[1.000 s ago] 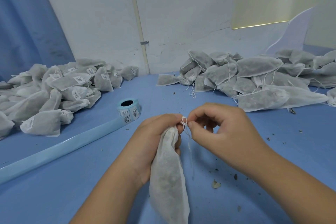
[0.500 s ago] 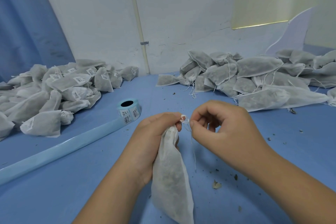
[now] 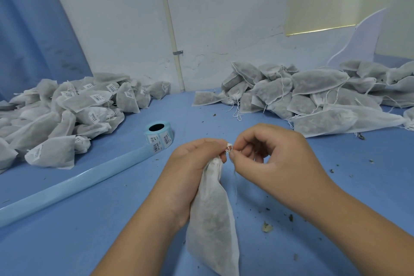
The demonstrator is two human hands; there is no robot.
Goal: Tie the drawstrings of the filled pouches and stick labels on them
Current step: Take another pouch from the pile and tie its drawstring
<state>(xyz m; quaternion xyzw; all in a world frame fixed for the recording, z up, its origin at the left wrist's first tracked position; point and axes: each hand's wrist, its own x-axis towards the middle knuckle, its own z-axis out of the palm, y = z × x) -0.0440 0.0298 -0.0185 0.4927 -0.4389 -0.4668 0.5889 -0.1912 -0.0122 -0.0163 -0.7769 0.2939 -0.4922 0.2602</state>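
Labelled pouches (image 3: 67, 105) lie heaped at the far left of the blue counter (image 3: 112, 219), with the label roll (image 3: 158, 133) standing just right of them. At centre, the left hand (image 3: 192, 168) has its grip curled round the neck of a filled pouch (image 3: 212, 215), and the right hand (image 3: 275, 159) has its grip pinching the drawstring (image 3: 229, 147) at that neck. Unlabelled pouches (image 3: 313, 92) are heaped at right.

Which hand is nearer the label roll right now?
Left. The left hand, gripping the pouch, is just right of the label roll; the right hand, pinching the drawstring, lies farther right, beyond the left.
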